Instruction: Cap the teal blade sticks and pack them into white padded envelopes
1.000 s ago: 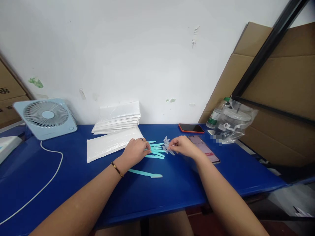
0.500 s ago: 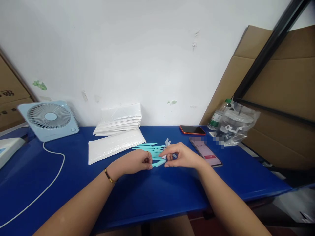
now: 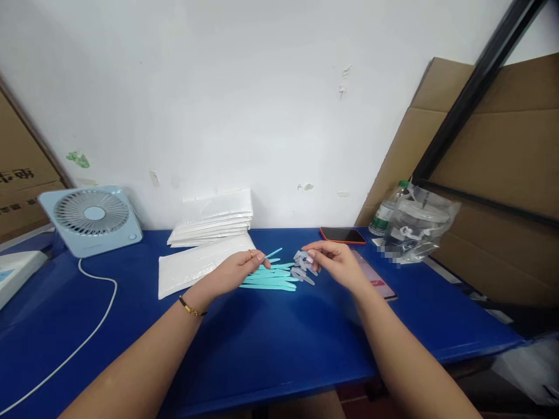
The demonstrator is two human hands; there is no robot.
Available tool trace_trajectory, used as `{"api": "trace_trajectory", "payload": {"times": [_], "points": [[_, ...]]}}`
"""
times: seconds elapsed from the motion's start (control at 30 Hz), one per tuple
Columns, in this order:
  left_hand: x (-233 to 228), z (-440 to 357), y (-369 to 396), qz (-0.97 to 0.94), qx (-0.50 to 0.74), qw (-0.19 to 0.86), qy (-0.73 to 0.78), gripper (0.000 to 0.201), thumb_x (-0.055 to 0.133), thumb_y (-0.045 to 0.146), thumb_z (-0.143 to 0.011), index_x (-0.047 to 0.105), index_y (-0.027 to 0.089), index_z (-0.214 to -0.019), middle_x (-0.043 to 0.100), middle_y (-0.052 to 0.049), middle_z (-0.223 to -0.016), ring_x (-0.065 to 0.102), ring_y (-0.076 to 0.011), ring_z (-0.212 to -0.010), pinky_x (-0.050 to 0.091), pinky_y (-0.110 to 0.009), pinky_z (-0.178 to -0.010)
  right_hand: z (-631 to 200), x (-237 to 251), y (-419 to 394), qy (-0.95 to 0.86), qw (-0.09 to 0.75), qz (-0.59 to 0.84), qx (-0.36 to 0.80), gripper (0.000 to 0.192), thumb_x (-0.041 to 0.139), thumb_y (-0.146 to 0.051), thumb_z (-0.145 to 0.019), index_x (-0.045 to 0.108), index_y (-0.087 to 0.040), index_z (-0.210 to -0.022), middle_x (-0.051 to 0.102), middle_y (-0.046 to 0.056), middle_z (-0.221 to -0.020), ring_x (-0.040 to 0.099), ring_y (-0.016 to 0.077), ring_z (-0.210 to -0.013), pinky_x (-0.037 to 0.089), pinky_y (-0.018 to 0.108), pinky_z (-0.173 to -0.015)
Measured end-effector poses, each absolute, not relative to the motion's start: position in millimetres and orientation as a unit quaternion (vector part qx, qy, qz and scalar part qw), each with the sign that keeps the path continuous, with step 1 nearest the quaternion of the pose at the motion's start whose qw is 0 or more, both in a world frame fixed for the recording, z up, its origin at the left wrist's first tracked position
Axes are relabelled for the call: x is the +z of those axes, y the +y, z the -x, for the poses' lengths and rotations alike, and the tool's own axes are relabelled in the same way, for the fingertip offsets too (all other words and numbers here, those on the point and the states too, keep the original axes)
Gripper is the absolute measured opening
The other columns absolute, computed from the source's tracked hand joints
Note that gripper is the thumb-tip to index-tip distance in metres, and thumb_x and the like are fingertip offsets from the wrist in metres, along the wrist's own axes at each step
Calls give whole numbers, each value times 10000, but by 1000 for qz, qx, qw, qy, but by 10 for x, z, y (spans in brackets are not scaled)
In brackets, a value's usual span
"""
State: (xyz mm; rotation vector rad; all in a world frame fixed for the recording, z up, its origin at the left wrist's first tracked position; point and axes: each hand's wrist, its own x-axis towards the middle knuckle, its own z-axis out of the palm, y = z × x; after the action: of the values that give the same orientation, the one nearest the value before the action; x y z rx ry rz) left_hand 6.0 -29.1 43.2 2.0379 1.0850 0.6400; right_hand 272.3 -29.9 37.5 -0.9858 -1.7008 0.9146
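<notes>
My left hand (image 3: 240, 270) pinches a thin turquoise stick (image 3: 274, 253) between thumb and finger, its free end pointing up to the right. Beneath and beside that hand, several flat turquoise sticks (image 3: 268, 282) lie side by side on the blue table. My right hand (image 3: 336, 265) is at a small pile of translucent plastic pieces (image 3: 301, 269), right of the sticks. Its fingers are bent together over the pile's right side. Whether one of the pieces is between them I cannot make out.
White padded envelopes (image 3: 213, 218) are stacked at the wall, with one envelope (image 3: 187, 267) in front. A blue fan (image 3: 94, 218) with a white cable stands left. Two phones, one dark (image 3: 343, 235) and one lit (image 3: 375, 279), lie right, near a bottle (image 3: 384, 215) and a bagged cup (image 3: 419, 224).
My left hand has lifted a turquoise stick up and away from the table front. My right hand has left that stick and moved back and right to the translucent pieces.
</notes>
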Motion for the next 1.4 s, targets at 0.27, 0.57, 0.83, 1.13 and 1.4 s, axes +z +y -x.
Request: {"api": "trace_trajectory", "payload": {"times": [0.27,0.57,0.83,1.13,1.4], "points": [[325,-154,-253,-823,269,132,482,295,380,409,-888,608,225,-866,643,-17,-861,561,-176,-800,397,-264,-717,-2532,155,-188,-605,525,351,484,227,707,-335,-713,611,-149,-800,672,23,-636,622,123,-531,512,240,-509],[325,-200,-281,-818,256,143,495,289,385,399,-885,615,226,-872,645,-5,-815,563,-162,-743,379,-257,-667,-2379,134,-245,-624,506,341,489,257,718,-356,-693,629,-141,-804,673,21,-584,622,126,-514,522,259,-538],[284,-239,-317,-839,196,201,465,409,357,472,-891,633,200,-763,630,2,-695,546,-144,-636,361,-248,-582,-2410,130,-254,-684,394,369,491,288,760,-370,-621,648,-133,-742,641,6,-588,607,115,-514,478,218,-496],[93,-145,-85,-851,166,22,497,255,453,303,-864,648,239,-1015,638,-40,-1037,540,-209,-994,399,-312,-843,-2559,195,-334,-773,119,387,489,325,747,-412,-612,664,-136,-761,635,14,-596,587,112,-470,421,186,-425],[9,-124,105,-833,129,-18,538,178,484,275,-847,660,254,-855,652,-26,-920,542,-207,-931,369,-305,-741,-2776,139,-77,-813,253,502,152,88,614,-226,-727,683,-172,-728,649,27,-750,541,103,-599,383,209,-551]]}}
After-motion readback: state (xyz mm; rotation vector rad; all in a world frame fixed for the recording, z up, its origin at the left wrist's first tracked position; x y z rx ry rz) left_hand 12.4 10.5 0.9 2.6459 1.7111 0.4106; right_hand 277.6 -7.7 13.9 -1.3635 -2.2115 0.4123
